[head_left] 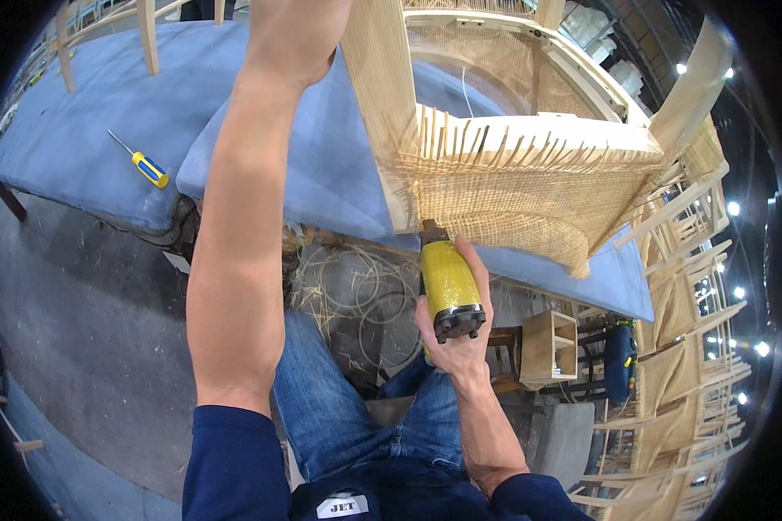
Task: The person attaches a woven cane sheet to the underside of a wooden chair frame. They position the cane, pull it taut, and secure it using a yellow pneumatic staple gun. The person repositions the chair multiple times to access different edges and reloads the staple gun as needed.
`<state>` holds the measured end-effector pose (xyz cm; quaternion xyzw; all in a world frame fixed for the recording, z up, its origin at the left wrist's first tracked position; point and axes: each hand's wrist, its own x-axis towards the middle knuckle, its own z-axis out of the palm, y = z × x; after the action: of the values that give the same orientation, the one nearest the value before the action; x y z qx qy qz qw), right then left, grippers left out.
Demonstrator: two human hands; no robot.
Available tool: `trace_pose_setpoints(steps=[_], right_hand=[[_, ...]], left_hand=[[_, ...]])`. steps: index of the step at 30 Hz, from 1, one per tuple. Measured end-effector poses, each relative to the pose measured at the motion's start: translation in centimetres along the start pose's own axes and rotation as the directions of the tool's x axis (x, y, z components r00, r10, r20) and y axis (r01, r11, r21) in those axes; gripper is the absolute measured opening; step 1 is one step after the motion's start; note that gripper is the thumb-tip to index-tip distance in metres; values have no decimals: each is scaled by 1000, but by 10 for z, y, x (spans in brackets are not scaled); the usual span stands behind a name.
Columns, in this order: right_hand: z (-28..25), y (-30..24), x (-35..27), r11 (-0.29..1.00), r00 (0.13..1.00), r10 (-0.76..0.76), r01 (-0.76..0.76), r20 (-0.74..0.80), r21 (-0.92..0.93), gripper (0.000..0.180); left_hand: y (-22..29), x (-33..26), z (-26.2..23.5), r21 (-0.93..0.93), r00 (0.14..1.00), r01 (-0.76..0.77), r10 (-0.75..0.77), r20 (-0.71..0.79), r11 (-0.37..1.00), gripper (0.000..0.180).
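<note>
My right hand (462,352) is wrapped round a yellow and black pneumatic staple gun (452,278). The gun's dark nose meets the lower corner of a pale wooden chair frame (382,95), where woven cane webbing (513,195) runs along the wood. Loose strand ends stick up in a row from the webbing's upper edge, and its lower part hangs in a bulging roll. My left arm stretches far forward, with my left hand (300,35) beside the frame's left post at the top edge. Its fingers lie outside the picture, so their grip is hidden.
Blue padded tables (104,113) carry the chair frame and a yellow-and-blue screwdriver (150,169). Below them, a coiled hose (356,278) lies among cane scraps on the floor. A small wooden box (547,347) stands right of my knees. Stacked chair frames (678,382) line the right side.
</note>
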<state>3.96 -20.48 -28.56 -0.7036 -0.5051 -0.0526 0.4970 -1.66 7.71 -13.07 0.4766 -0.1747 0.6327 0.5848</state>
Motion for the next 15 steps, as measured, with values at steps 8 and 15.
trace_pose_setpoints(steps=[8, 15], right_hand=[[-3, -3, -2, 995, 998, 20, -14, 63, -100, 78], [-7, -3, -4, 999, 996, 33, -32, 78, -5, 81]], left_hand=[[15, -6, 15, 81, 1000, 17, -15, -22, 997, 48], [19, -1, 9, 126, 984, 166, -156, -84, 978, 56]])
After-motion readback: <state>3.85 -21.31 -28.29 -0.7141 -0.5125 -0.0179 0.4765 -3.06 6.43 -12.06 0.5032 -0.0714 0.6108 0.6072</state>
